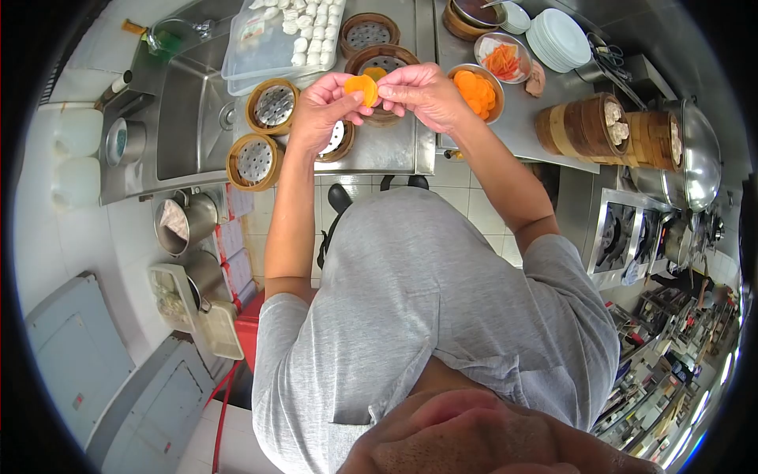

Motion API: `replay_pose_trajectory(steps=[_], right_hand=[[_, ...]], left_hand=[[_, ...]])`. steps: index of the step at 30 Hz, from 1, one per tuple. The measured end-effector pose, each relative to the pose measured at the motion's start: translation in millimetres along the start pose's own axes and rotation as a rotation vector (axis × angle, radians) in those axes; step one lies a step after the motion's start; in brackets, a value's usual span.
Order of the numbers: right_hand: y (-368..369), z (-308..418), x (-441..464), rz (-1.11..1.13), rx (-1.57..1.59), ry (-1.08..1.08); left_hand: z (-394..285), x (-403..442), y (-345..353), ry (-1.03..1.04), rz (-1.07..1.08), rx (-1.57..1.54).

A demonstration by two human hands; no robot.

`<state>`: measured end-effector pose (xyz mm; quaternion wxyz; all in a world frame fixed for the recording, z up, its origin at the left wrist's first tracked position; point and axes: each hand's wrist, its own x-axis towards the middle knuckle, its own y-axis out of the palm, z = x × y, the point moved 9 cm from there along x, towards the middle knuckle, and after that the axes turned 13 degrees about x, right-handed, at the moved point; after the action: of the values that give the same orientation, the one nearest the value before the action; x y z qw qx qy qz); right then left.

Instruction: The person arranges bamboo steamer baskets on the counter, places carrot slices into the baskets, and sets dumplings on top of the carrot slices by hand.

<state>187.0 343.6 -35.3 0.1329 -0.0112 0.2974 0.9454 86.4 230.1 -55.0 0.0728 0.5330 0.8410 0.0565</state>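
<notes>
Orange carrot slices [361, 88] are pinched between the fingers of my left hand [324, 109]. My right hand [422, 95] is close beside them, thumb and fingers pressed together at the slices' right edge; what it grips there is too small to tell. Behind my hands, another orange slice lies in a bamboo steamer [404, 57] with a perforated metal base. More round steamers stand around my left hand, among them one at the left [272, 107] and one nearer me [255, 162]. To the right of my right hand is a bowl of carrot slices [476, 93].
A plastic tray [268, 51] of white dumplings stands behind on the left, beside a sink [189, 110]. On the right are a bowl of carrot strips [502, 59], stacked white plates [558, 39], stacked steamers [580, 126] with dumplings, a wok [703, 154] and a stove [624, 233].
</notes>
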Motion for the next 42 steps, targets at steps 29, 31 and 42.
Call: replay_pose_trajectory(steps=[29, 31, 42], right_hand=[[-9, 8, -3, -0.187, -0.268, -0.116], [-11, 11, -3, -0.194, -0.366, -0.155], [-22, 75, -2, -0.266, -1.168, -0.480]], left_hand=[[4, -5, -7, -0.017, -0.072, 0.106], [6, -5, -9, -0.015, -0.072, 0.095], [1, -18, -41, 0.011, -0.164, 0.092]])
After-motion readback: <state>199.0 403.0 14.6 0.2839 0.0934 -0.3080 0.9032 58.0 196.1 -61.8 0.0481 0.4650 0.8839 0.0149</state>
